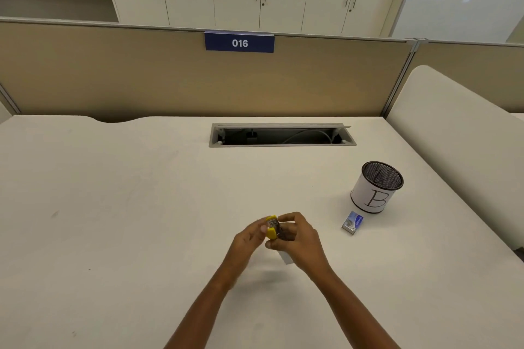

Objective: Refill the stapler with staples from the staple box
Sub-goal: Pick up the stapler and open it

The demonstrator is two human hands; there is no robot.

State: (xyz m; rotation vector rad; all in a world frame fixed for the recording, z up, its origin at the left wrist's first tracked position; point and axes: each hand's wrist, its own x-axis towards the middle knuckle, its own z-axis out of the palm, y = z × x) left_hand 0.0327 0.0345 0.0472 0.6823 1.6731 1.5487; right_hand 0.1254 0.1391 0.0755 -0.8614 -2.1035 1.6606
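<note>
**One stapler in hand, one staple box set aside**

One stapler (272, 227), yellow, small: held above the table (141, 207) between both hands, near the front middle. It appears hinged open, with a metal channel showing between the yellow parts; whether staples already sit in it is too small to tell.

One left hand (249, 238): fingers closed around the stapler's left side.

One right hand (297, 238): fingers curled on the stapler's right side, thumb and forefinger pinched at its top. A pale slip or edge shows beneath this hand; what it is cannot be told.

One staple box (352, 222), blue and white: lying flat on the table, well to the right of the hands, just in front of the pen cup. It looks shut.

One pen cup (375, 187), mesh, marked "B": upright.

One cable tray (282, 135), open, at the table's rear.

Progress, as judged: loading stage. The stapler is opened and being worked; closing it remains, and perhaps seating the strip.
</note>
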